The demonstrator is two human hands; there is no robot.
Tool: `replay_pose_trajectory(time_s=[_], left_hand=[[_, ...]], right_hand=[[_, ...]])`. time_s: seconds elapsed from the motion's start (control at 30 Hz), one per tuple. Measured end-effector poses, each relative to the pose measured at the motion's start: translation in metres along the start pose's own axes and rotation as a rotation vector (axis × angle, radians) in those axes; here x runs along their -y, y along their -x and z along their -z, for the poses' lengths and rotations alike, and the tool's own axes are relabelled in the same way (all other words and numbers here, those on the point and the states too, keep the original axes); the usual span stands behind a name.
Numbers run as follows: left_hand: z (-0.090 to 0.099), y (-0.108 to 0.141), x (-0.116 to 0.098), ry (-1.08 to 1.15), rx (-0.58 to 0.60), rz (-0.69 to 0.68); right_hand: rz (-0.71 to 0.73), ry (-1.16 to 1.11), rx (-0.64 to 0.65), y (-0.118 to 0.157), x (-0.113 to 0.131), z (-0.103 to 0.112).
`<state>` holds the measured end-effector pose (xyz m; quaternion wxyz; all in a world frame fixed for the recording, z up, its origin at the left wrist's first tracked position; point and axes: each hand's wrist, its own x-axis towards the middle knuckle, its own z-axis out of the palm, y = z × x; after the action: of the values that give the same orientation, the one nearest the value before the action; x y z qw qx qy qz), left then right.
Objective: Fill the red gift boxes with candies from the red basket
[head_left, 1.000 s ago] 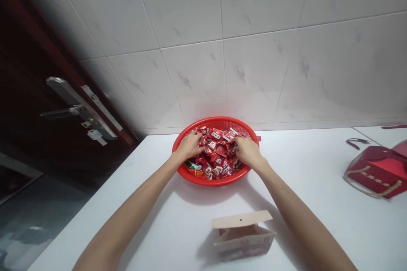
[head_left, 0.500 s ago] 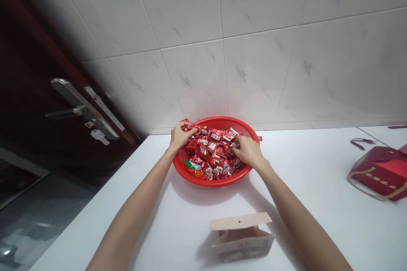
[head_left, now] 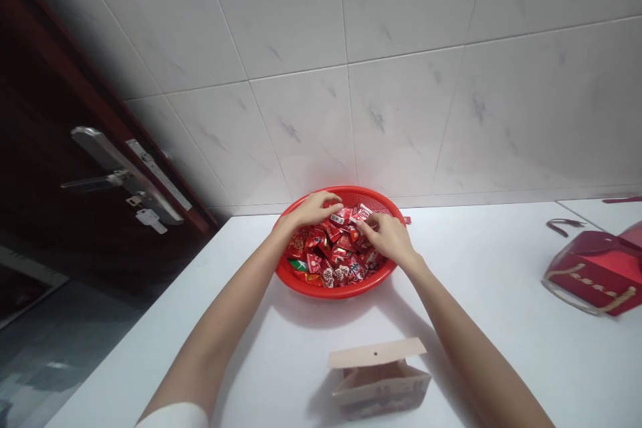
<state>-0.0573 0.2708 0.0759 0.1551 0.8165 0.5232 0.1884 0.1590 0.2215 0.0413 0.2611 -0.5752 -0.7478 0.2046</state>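
A red plastic basket with perforated sides holds a heap of small wrapped candies, mostly red, with a green one near the front left. My left hand lies over the basket's back left part, fingers stretched out above the candies and apart. At the right side of the heap, my right hand has thumb and fingers curled together on a red-and-white wrapped candy, partly hidden by the fingers. In front of the basket stands a small paper box with its flap up and its top gaping.
A dark red gift box with gold lettering and a cord sits at the right. Behind it lies a brown ribbon strip. The white table meets a tiled wall. A dark door with a metal handle is at left.
My left hand has moved right, from the basket's left rim to over the middle of the heap. My right hand stays at the right side, its fingers shifted slightly.
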Motion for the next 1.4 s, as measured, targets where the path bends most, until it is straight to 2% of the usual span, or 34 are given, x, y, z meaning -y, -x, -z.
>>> replay_pose_trajectory(time_s=[0.13,0.2,0.27,0.33,0.43,0.57,0.63,0.8,0.93,1.1,1.3,1.4], left_hand=[[-0.028,-0.032,-0.012,-0.087,0.212,0.017],[-0.039,-0.038,-0.016,-0.181,0.337,0.046],[-0.043,-0.036,-0.015,-0.255,0.389,0.053],[-0.039,-0.027,-0.007,-0.258,0.365,0.013],[-0.021,-0.009,0.012,-0.224,0.314,-0.034],[-0.002,0.012,0.026,-0.273,0.307,0.038],[-0.003,0.015,0.022,-0.361,0.32,0.109],[-0.023,0.008,-0.001,-0.528,0.316,0.26],[-0.032,0.002,-0.008,-0.512,0.306,0.326],[-0.038,0.001,-0.004,-0.374,0.277,0.383],[-0.023,0.01,0.002,-0.207,0.205,0.342],[-0.013,0.024,0.005,-0.088,-0.013,0.205]], right_hand=[[-0.002,-0.055,-0.071,-0.001,-0.003,0.0],[-0.02,-0.05,-0.102,-0.001,-0.004,0.0],[-0.027,-0.026,-0.101,-0.001,-0.003,0.0],[-0.016,0.011,-0.08,-0.001,-0.003,-0.001],[-0.014,0.044,-0.05,0.0,-0.003,-0.001],[-0.022,0.052,-0.032,0.0,-0.004,-0.002],[-0.012,0.062,-0.022,0.0,-0.004,-0.003],[-0.005,0.082,-0.024,0.0,-0.004,-0.003],[0.001,0.077,-0.019,0.0,-0.005,-0.004],[-0.009,0.073,-0.013,-0.001,-0.005,-0.005],[0.002,0.057,-0.026,0.0,-0.004,-0.004],[-0.003,0.023,-0.052,0.0,-0.004,-0.005]])
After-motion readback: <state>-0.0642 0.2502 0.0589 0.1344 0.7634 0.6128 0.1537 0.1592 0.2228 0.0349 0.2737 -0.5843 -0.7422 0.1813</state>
